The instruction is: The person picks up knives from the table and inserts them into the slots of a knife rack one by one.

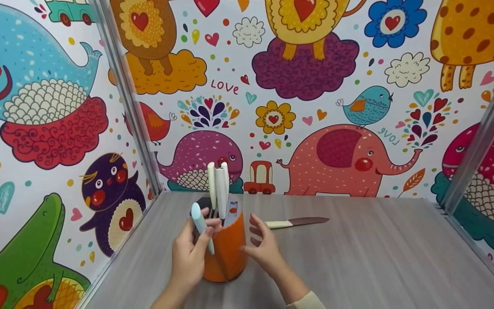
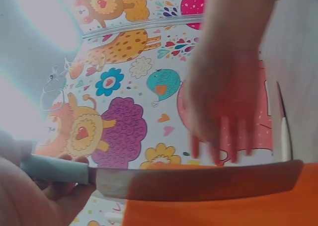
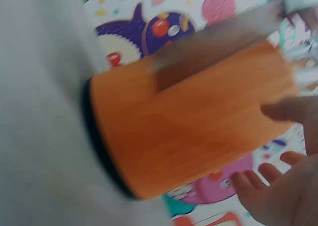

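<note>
My left hand (image 1: 188, 253) grips a knife by its pale blue handle (image 2: 57, 169). The broad blade (image 2: 198, 183) points down in the head view, in front of an orange knife block (image 1: 232, 251). Several white-handled knives (image 1: 221, 189) stand upright in the block's top. Beside the block's right wall is my right hand (image 1: 266, 244), fingers apart and loosely bent, holding nothing. In the right wrist view its thumb (image 3: 283, 109) is close to the orange wall; whether it touches cannot be told. Behind that hand, another knife (image 1: 302, 222) with a cream handle lies on the table.
The grey wood-grain table (image 1: 358, 266) reaches back to walls printed with cartoon animals (image 1: 337, 163). Metal posts (image 1: 129, 98) stand at the corners. The lying knife's blade points right.
</note>
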Demonstrator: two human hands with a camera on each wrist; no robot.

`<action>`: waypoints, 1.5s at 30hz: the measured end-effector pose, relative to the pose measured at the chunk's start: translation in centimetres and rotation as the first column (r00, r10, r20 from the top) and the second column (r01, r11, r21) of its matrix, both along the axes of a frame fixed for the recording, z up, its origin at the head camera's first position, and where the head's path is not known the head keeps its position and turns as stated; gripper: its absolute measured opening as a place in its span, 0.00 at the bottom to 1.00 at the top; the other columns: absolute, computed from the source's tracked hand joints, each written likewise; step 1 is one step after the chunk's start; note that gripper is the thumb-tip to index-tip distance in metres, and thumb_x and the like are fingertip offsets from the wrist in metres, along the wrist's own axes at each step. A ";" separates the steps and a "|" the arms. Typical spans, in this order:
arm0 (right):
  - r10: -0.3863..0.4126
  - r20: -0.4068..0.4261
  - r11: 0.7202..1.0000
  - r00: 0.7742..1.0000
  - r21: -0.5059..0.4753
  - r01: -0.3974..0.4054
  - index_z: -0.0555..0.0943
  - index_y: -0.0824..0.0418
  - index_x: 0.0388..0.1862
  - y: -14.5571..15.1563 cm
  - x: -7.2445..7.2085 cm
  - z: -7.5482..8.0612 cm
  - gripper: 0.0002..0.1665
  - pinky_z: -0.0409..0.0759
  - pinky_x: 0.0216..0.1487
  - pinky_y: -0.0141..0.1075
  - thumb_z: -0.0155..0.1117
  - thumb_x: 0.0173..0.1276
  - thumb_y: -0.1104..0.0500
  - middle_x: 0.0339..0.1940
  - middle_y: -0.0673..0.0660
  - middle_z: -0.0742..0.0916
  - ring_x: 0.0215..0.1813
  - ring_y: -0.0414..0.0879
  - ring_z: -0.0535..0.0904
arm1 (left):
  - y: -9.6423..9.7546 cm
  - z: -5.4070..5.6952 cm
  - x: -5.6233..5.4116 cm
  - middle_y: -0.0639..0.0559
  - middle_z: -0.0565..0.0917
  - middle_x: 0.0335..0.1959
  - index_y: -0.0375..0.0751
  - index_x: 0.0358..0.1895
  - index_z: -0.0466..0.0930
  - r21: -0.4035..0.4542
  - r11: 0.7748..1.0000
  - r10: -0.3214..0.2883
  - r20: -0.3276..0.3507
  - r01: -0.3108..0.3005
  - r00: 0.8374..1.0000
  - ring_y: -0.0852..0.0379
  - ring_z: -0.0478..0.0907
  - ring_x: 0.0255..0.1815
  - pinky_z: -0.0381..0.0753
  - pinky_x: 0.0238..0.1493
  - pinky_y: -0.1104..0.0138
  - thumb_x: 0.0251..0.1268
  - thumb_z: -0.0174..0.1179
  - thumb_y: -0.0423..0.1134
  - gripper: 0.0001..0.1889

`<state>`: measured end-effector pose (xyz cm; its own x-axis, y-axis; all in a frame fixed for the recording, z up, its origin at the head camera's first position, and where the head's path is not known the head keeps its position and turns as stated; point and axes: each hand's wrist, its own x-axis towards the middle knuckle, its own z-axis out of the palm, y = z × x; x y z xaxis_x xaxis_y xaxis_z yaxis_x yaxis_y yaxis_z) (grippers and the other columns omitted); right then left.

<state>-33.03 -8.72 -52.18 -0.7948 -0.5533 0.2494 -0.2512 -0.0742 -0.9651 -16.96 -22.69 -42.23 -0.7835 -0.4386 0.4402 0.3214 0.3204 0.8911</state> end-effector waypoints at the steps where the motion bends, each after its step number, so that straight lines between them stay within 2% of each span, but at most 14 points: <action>1: 0.041 0.022 0.999 0.999 0.017 -0.041 0.61 0.63 0.85 -0.1 -0.2 -0.5 0.56 0.69 0.79 0.63 0.80 0.62 0.65 0.83 0.68 0.70 0.79 0.69 0.69 | -0.2 0.4 0.1 0.38 0.89 0.59 0.32 0.75 0.69 -0.008 1.000 0.008 -0.007 -0.008 1.000 0.52 0.89 0.59 0.83 0.67 0.61 0.85 0.54 0.37 0.23; 4: 0.141 0.088 0.989 0.986 0.038 -0.145 0.55 0.59 0.88 -0.4 -0.6 -1.7 0.61 0.64 0.80 0.67 0.82 0.63 0.58 0.86 0.66 0.65 0.83 0.69 0.64 | -0.6 1.6 0.5 0.36 0.88 0.59 0.32 0.75 0.69 -0.007 1.000 0.015 -0.031 -0.015 0.999 0.55 0.89 0.59 0.83 0.67 0.63 0.85 0.53 0.36 0.23; 7: 0.178 0.124 0.982 0.976 0.043 -0.185 0.54 0.54 0.89 -0.8 -0.6 -2.3 0.62 0.64 0.81 0.67 0.82 0.65 0.53 0.87 0.63 0.64 0.84 0.67 0.62 | -1.0 2.8 0.8 0.34 0.87 0.58 0.30 0.73 0.70 -0.006 1.000 0.019 -0.071 -0.020 0.997 0.58 0.90 0.57 0.84 0.65 0.67 0.85 0.51 0.33 0.20; 10: 0.161 0.117 0.984 0.980 0.058 -0.169 0.54 0.51 0.89 -1.1 -0.5 -2.6 0.61 0.64 0.81 0.66 0.81 0.66 0.50 0.87 0.63 0.65 0.84 0.67 0.62 | -1.4 4.0 0.9 0.36 0.88 0.56 0.26 0.70 0.69 -0.007 1.000 0.012 -0.127 -0.013 0.992 0.60 0.90 0.55 0.85 0.62 0.71 0.85 0.50 0.30 0.18; 15: 0.100 0.127 0.988 0.987 0.105 -0.114 0.56 0.48 0.88 -1.4 -0.4 -2.8 0.61 0.63 0.82 0.65 0.82 0.64 0.48 0.86 0.63 0.66 0.83 0.67 0.63 | -1.7 5.8 1.0 0.51 0.90 0.53 0.24 0.71 0.67 -0.017 1.000 -0.008 -0.190 0.005 0.982 0.61 0.90 0.53 0.85 0.62 0.71 0.86 0.48 0.30 0.19; 19: 0.055 0.115 0.984 0.992 0.162 -0.074 0.56 0.49 0.88 -1.6 -0.4 -3.0 0.62 0.66 0.80 0.64 0.83 0.63 0.49 0.86 0.64 0.67 0.83 0.66 0.65 | -1.8 6.7 1.0 0.52 0.90 0.52 0.24 0.71 0.67 -0.008 1.000 -0.003 -0.237 0.001 0.972 0.58 0.90 0.53 0.87 0.60 0.69 0.85 0.49 0.30 0.20; 24: 0.009 0.087 0.975 0.996 0.220 -0.028 0.57 0.48 0.88 -2.0 -0.4 -3.0 0.62 0.70 0.78 0.62 0.84 0.62 0.52 0.85 0.61 0.69 0.81 0.64 0.68 | -1.8 7.2 1.0 0.55 0.90 0.53 0.24 0.71 0.66 -0.027 1.000 -0.003 -0.317 -0.006 0.948 0.60 0.91 0.52 0.87 0.60 0.69 0.86 0.49 0.32 0.20; 30: 0.008 0.087 0.974 0.996 0.226 -0.028 0.58 0.48 0.88 -2.0 -0.4 -2.9 0.62 0.70 0.78 0.63 0.84 0.61 0.53 0.85 0.61 0.69 0.81 0.64 0.68 | -2.1 8.0 0.6 0.58 0.90 0.53 0.23 0.70 0.66 -0.025 1.000 0.001 -0.457 -0.015 0.889 0.60 0.91 0.49 0.88 0.57 0.67 0.86 0.47 0.32 0.19; 33: 0.017 0.090 0.976 0.996 0.215 -0.036 0.58 0.48 0.87 -1.9 -0.5 -3.0 0.61 0.70 0.78 0.63 0.84 0.61 0.54 0.85 0.61 0.70 0.82 0.64 0.68 | -2.3 8.7 0.3 0.58 0.90 0.53 0.23 0.70 0.66 -0.020 1.000 0.001 -0.498 -0.013 0.867 0.61 0.91 0.50 0.88 0.58 0.68 0.86 0.48 0.33 0.19; 38: 0.029 0.099 0.978 0.995 0.203 -0.048 0.58 0.47 0.87 -1.9 -0.5 -3.2 0.61 0.70 0.79 0.62 0.84 0.61 0.54 0.84 0.60 0.70 0.82 0.63 0.68 | -2.4 9.4 -0.5 0.60 0.89 0.54 0.24 0.70 0.66 -0.024 1.000 0.004 -0.529 -0.020 0.848 0.61 0.90 0.53 0.86 0.62 0.69 0.87 0.48 0.35 0.20; 42: 0.031 0.098 0.979 0.995 0.199 -0.050 0.59 0.46 0.87 -1.8 -0.5 -3.1 0.61 0.70 0.79 0.62 0.84 0.61 0.54 0.84 0.59 0.70 0.81 0.63 0.68 | -2.4 9.4 -1.5 0.59 0.89 0.55 0.22 0.70 0.65 -0.049 0.999 -0.011 -0.550 -0.018 0.835 0.62 0.90 0.54 0.85 0.64 0.69 0.86 0.48 0.34 0.21; 45: 0.030 0.099 0.979 0.995 0.199 -0.050 0.59 0.45 0.87 -1.8 -0.6 -3.1 0.61 0.71 0.79 0.61 0.84 0.61 0.53 0.84 0.58 0.70 0.81 0.62 0.68 | -2.5 9.0 -2.4 0.62 0.88 0.55 0.21 0.70 0.65 -0.083 0.996 -0.026 -0.536 -0.022 0.844 0.62 0.89 0.54 0.84 0.65 0.69 0.86 0.48 0.33 0.20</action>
<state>-33.63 -10.51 -55.23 -0.7856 -0.6163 0.0545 -0.1587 0.1156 -0.9805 -19.36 -25.22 -33.19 -0.4156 -0.3802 0.8263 0.7421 0.3836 0.5497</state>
